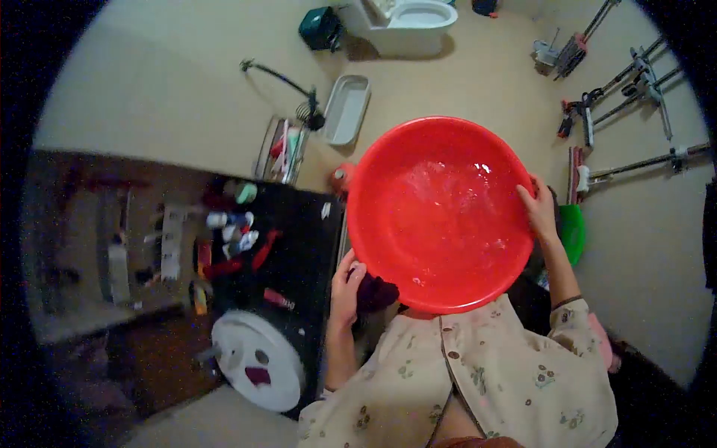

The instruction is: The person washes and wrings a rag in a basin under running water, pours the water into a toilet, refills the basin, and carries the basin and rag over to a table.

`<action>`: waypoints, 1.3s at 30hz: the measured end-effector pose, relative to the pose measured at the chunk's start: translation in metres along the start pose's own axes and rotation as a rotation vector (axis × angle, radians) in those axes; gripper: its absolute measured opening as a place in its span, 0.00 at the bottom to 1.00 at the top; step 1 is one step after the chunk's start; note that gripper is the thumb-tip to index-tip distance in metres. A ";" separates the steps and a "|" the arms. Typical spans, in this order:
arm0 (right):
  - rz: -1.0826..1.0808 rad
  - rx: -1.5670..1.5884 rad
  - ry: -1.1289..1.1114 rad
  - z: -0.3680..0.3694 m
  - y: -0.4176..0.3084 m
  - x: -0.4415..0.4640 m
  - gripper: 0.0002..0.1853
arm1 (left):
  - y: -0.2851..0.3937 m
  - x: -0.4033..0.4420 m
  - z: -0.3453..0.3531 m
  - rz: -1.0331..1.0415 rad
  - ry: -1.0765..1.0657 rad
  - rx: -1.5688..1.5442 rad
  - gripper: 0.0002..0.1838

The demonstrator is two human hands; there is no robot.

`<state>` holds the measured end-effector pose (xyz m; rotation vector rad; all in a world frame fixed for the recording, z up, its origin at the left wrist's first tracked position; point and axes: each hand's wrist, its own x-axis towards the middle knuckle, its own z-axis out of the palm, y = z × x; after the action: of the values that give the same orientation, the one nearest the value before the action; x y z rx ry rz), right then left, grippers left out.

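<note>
A large round red basin (375, 196) is held up in front of my body, with what looks like some clear water glinting on its bottom. My right hand (541, 212) grips its right rim, thumb on the inner side and fingers outside. At the lower left edge of the basin my left hand (346, 287) is closed, its fingers partly hidden. A bunched dark purple cloth (376, 293) hangs between that hand and the basin. Whether the left fingers pinch the cloth as well as the rim is hard to see.
On the left, a black counter (308, 257) carries a white round sink (246, 328), tubes and bottles, below a mirror. Beyond are a grey tray (348, 112), a toilet (407, 37) and a green bin (321, 30). Mops (635, 164) hang right, above a green basin (572, 233).
</note>
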<state>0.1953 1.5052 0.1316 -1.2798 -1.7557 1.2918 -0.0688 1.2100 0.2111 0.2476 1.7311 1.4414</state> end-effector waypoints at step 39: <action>0.013 -0.426 -0.011 -0.048 0.147 1.032 0.19 | 0.162 0.912 0.492 -0.289 -0.088 -0.056 0.17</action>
<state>-0.0747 2.4940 -0.0617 -1.5126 -2.1078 0.9594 -0.3479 2.1822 -0.0661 0.0277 1.5797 1.2468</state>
